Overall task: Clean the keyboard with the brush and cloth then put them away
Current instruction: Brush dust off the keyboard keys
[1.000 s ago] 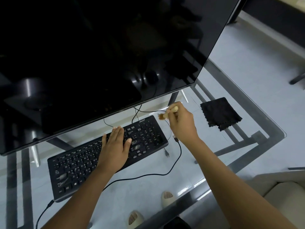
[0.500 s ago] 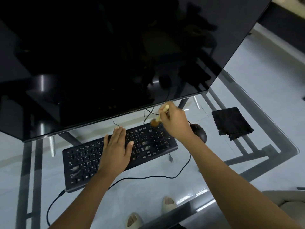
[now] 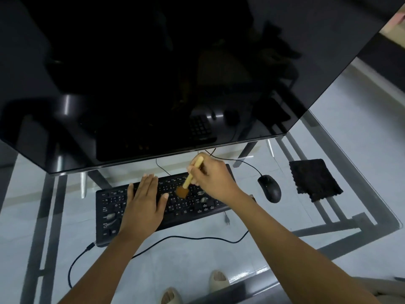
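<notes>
Two hands share the work on the keyboard (image 3: 175, 207), and each has its own job. The left hand (image 3: 143, 205) lies flat across the middle keys with its fingers straight and together, holding nothing; judging by the pose, it is there to pin the board so it does not slide on the glass table (image 3: 197, 255) under the sweeping. The right hand (image 3: 212, 178) pinches the pale wooden handle of the brush (image 3: 188, 179) between thumb and curled fingers, much as one holds a pen, which would give fine control of the tip. The brush leans back toward the monitor (image 3: 153, 73), and its brown bristles sit on the keys just right of the left thumb, so the dusting appears to be working across the central block.

The cloth (image 3: 314, 179) lies unused, well apart at the right of the table beyond the mouse (image 3: 270, 187) (a sensible spot, within reach for the wiping step yet clear of the sweep). A few keys show pale smudges, possibly dust or glare; the picture is too dim to tell. The cable (image 3: 197, 239) trails in front of the keyboard, loose enough to snag a forearm.
</notes>
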A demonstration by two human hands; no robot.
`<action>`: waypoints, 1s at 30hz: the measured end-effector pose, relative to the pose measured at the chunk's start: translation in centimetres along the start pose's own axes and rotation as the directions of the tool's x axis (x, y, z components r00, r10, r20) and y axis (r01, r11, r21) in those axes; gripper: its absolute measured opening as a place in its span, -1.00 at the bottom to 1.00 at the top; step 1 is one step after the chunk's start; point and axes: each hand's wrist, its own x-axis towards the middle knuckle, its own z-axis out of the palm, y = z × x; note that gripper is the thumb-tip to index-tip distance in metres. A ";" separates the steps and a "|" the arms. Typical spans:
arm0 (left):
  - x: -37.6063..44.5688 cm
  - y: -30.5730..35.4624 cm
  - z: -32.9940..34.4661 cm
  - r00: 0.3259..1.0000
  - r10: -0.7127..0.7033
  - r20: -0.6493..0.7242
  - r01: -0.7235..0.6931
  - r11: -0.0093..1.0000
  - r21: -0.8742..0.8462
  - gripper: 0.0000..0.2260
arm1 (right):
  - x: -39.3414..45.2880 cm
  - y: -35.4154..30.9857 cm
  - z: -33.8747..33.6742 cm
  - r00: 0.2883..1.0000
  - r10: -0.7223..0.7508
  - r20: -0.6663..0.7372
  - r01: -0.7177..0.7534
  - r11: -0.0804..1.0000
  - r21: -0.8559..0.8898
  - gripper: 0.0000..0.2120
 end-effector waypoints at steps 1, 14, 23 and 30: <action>-0.2 -0.3 -0.2 1.000 -0.007 -0.005 0.007 1.000 0.006 -0.36 | 0.0 -0.2 0.4 0.999 -0.033 0.003 0.033 0.998 -0.061 -0.94; -3.9 -3.8 -1.1 0.986 -0.128 -0.103 0.130 0.992 0.008 -0.42 | -0.2 -1.5 1.5 0.993 -0.047 0.106 0.052 0.998 -0.044 -0.84; -6.2 -5.6 -1.6 0.962 -0.221 -0.158 0.217 0.975 -0.039 -0.41 | -1.1 -1.3 1.6 0.990 -0.053 0.129 0.069 0.990 -0.125 -0.92; -8.1 -6.5 -1.7 0.959 -0.245 -0.145 0.232 0.968 -0.097 -0.10 | -1.4 -1.5 2.2 0.987 -0.049 0.154 0.062 0.995 -0.081 -0.89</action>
